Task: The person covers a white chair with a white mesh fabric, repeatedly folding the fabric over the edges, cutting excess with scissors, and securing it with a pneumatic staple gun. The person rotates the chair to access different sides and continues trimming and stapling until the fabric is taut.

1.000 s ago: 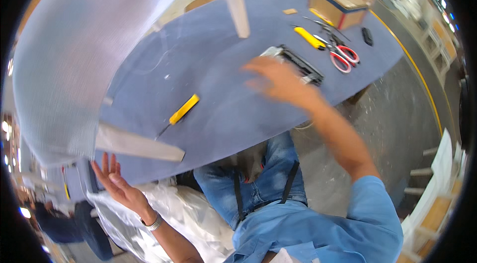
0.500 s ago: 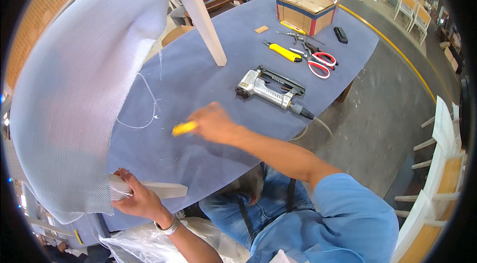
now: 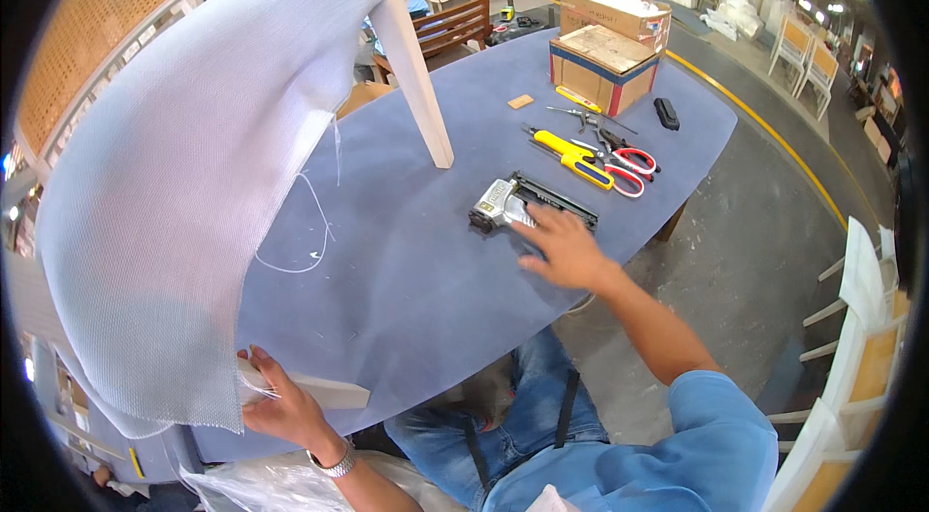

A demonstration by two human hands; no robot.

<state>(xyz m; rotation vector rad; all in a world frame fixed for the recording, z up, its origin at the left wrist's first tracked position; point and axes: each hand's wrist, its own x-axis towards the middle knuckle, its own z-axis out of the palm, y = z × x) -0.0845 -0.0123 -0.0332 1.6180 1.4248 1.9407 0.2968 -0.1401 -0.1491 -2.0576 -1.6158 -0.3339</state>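
Observation:
A pale woven fabric [image 3: 184,193] drapes over an upturned chair frame on the left. My left hand [image 3: 285,407] is closed around a light wooden chair leg [image 3: 334,392] at the fabric's lower corner, with white threads by its fingers. My right hand [image 3: 564,249], fingers spread and nothing gripped, reaches over the handle of a silver and black staple gun [image 3: 503,202], partly covering it. Beyond the gun, a yellow utility knife [image 3: 587,169] lies against red-handled scissors [image 3: 634,164] and a yellow-handled tool [image 3: 547,140]. A loose white cord [image 3: 314,260] curls beside the fabric's edge.
Another chair leg [image 3: 411,76] rises at the table's middle. Cardboard boxes [image 3: 592,81], a second yellow cutter [image 3: 578,98] and a black case [image 3: 666,113] stand or lie on the far right of the blue-covered table [image 3: 426,270]. Clear plastic sheeting [image 3: 261,485] lies below my left arm.
My right hand has put the yellow utility knife down by the scissors and moved right, over the staple gun. My left hand keeps its hold on the chair leg.

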